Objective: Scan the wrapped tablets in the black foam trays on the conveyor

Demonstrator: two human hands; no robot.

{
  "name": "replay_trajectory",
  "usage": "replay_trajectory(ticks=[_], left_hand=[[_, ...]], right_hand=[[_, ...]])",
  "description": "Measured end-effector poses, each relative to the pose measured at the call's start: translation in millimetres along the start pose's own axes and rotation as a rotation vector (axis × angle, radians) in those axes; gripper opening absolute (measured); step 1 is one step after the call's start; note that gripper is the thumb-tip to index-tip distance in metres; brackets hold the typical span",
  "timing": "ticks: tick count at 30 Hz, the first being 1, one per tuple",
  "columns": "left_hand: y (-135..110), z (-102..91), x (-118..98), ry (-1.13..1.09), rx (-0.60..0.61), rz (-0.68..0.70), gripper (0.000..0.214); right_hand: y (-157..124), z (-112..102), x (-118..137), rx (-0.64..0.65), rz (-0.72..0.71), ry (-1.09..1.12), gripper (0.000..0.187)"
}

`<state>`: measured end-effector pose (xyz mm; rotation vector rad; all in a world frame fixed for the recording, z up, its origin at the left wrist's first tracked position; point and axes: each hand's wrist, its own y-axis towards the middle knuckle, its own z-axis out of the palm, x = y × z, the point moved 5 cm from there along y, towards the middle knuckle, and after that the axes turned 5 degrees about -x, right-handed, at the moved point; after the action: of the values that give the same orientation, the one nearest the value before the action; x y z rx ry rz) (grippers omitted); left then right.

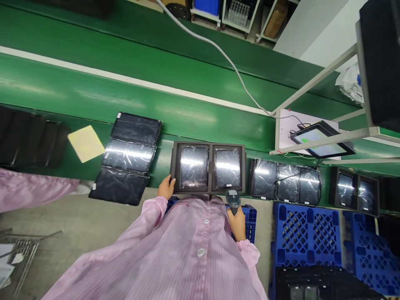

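A dark foam tray (211, 166) lies in front of me on the green bench. In its two compartments sit a left tablet (194, 166) and a right tablet (227, 168), each under clear film with a small white label along its lower edge. My left hand (166, 187) grips the tray's lower left edge, thumb on top. My right hand (237, 223) is wrapped round the handle of a barcode scanner (233, 199), whose head is at the tray's lower right edge, close below the right tablet.
Several wrapped tablets (128, 156) lie in a column to the left, beside a yellow sheet (86, 143). More tablets (287, 183) lie to the right. A monitor (323, 139) stands under a white frame. Blue pallets (309, 233) are below right. Another person's sleeve (34, 187) enters at left.
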<state>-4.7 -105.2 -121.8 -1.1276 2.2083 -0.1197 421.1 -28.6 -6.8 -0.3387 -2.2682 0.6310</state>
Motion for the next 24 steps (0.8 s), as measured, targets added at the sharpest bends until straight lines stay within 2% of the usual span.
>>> replay_trajectory(ticks=[5, 12, 17, 24], left_hand=[[-2.0, -1.3, -5.7, 0.023, -0.011, -0.044, 0.057], [-2.8, -5.9, -7.6, 0.041, -0.014, -0.032, 0.053], [-0.4, -11.1, -7.5, 0.086, 0.042, -0.009, 0.054], [10.3, -19.1, -7.3, 0.093, 0.202, 0.105, 0.054]], right_hand=[[5.3, -0.9, -1.0, 0.012, 0.001, -0.008, 0.046], [10.9, -0.8, -5.2, 0.025, -0.007, -0.012, 0.043], [6.7, 3.2, -2.4, -0.009, -0.005, -0.023, 0.043], [5.5, 16.6, 7.4, -0.109, 0.008, -0.025, 0.045]])
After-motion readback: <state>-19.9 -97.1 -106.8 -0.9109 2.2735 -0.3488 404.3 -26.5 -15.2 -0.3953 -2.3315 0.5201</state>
